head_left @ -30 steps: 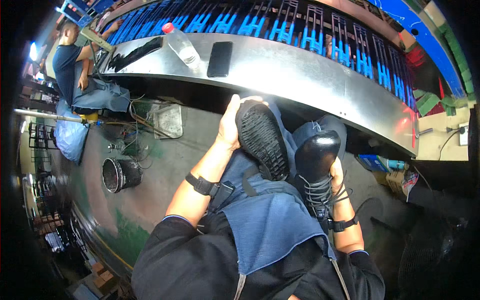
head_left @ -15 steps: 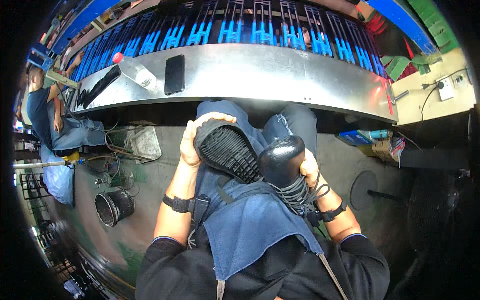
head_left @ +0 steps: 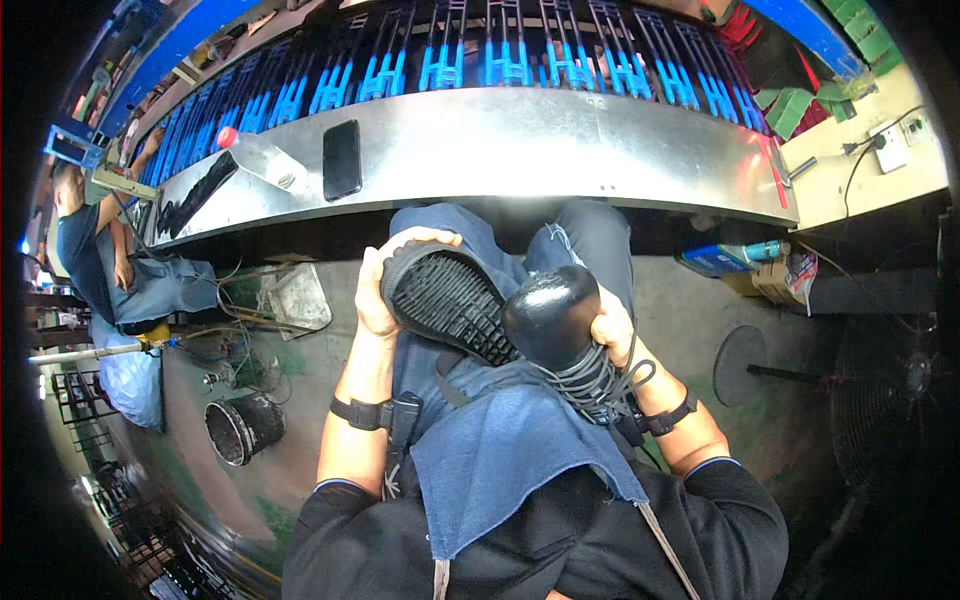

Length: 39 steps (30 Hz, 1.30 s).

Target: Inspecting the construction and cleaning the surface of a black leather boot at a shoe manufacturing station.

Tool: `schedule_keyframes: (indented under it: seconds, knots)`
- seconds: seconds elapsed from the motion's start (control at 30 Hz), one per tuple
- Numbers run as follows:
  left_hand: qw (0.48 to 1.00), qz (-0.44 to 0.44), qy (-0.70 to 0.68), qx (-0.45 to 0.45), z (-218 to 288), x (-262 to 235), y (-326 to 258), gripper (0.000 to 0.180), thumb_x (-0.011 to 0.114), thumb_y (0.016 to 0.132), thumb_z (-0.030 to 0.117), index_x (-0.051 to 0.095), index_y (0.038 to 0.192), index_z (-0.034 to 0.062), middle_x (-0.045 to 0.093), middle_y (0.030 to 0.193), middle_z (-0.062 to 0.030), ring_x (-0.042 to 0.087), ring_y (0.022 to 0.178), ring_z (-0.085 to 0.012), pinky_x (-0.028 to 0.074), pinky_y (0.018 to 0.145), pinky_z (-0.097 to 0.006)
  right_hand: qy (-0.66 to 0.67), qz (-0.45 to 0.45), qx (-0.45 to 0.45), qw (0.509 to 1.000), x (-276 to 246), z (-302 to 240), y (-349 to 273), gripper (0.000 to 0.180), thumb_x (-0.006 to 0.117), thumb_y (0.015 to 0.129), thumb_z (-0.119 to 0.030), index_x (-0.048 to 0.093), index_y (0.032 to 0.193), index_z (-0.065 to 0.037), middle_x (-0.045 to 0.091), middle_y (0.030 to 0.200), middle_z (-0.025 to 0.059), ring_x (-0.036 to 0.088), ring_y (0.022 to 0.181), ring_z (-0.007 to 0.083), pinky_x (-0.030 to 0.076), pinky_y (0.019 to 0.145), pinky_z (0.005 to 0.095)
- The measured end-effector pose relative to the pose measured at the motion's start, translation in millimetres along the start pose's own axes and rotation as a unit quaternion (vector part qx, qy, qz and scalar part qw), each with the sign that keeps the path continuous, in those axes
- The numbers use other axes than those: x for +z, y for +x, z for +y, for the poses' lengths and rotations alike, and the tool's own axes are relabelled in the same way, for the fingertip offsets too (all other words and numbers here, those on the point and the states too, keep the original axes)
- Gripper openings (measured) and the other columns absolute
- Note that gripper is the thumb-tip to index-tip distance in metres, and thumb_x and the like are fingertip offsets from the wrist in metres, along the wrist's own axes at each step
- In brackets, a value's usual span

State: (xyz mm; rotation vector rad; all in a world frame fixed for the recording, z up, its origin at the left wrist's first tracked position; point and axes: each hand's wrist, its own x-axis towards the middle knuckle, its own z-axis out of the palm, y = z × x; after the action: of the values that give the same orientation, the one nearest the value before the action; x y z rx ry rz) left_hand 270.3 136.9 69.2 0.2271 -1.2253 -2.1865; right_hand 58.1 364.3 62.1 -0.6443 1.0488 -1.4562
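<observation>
My left hand (head_left: pixel 376 292) is closed round the edge of a black rubber shoe sole (head_left: pixel 447 297), its ribbed tread facing me. Beside it, my right hand (head_left: pixel 613 326) grips a black shoe upper (head_left: pixel 552 318) with a smooth, glossy, rounded toe. Grey laces (head_left: pixel 583 384) hang loosely crossed over the upper, with a loop by my right wrist. Sole and upper sit side by side above my lap, the sole's lower end close against the upper; whether they touch is unclear. Under them lies a blue cloth apron (head_left: pixel 520 455).
A metal bench (head_left: pixel 470 145) runs across in front, bearing a dark phone (head_left: pixel 341 160) and a clear bottle (head_left: pixel 268 163). Behind it stand blue-tipped racks (head_left: pixel 508 62). A black bucket (head_left: pixel 243 427) and a seated person (head_left: pixel 100 235) are at left; a fan (head_left: pixel 880 385) is at right.
The view has shifted slightly, with the bench things a little further left. My hands keep the same hold on the sole and the upper.
</observation>
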Motion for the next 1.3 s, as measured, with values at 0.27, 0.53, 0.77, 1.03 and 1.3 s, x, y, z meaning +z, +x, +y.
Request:
schedule_keyframes:
  seconds: [0.27,0.53,0.77,1.03,1.3]
  knots:
    - [0.998,0.058,-0.012,0.005,23.8,0.0,-7.8,0.079,0.039,0.094,0.066,0.062,0.112,-0.0070,0.066,0.112,-0.0202,0.063,0.105,-0.0273,0.049,0.095,-0.041,-0.201,-0.011,-0.050,0.978,-20.0,32.9,14.3,0.069,0.058,0.089,-0.041,0.046,0.140,0.003,0.059,0.129,0.0111,0.055,0.118,0.0197,0.043,0.100,0.0338]
    - [0.966,0.149,-0.212,0.010,-12.2,-69.7,-36.9,0.056,0.037,0.103,0.054,0.063,0.115,0.0054,0.068,0.109,-0.0133,0.066,0.098,-0.0257,0.055,0.088,-0.040,0.194,-0.129,-0.023,0.972,-3.8,21.2,56.7,0.052,0.037,0.105,-0.042,0.049,0.138,-0.004,0.060,0.131,0.0129,0.058,0.117,0.0261,0.047,0.102,0.0406]
    - [0.964,0.156,-0.216,0.022,-6.5,-67.3,-54.5,0.060,0.034,0.103,0.054,0.061,0.120,0.0031,0.066,0.117,-0.0157,0.064,0.109,-0.0280,0.051,0.097,-0.041,0.179,-0.228,-0.052,0.955,14.4,-4.1,97.4,0.051,0.037,0.105,-0.042,0.049,0.138,-0.005,0.060,0.130,0.0128,0.057,0.117,0.0262,0.046,0.102,0.0411]
    - [0.966,0.154,-0.205,0.019,-3.3,-75.1,-50.8,0.060,0.036,0.103,0.054,0.061,0.121,0.0024,0.067,0.116,-0.0147,0.065,0.107,-0.0251,0.052,0.094,-0.039,0.151,-0.278,-0.021,0.948,25.6,-6.8,110.3,0.049,0.037,0.105,-0.041,0.050,0.137,-0.005,0.061,0.129,0.0127,0.057,0.116,0.0263,0.046,0.101,0.0416]
    - [0.959,0.189,-0.187,0.094,13.2,-68.8,-106.3,0.061,0.030,0.105,0.053,0.059,0.123,0.0020,0.066,0.118,-0.0142,0.063,0.111,-0.0243,0.051,0.097,-0.038,0.123,-0.366,0.040,0.922,60.6,-5.0,124.6,0.048,0.038,0.105,-0.041,0.050,0.136,-0.006,0.061,0.128,0.0126,0.057,0.115,0.0264,0.046,0.100,0.0422]
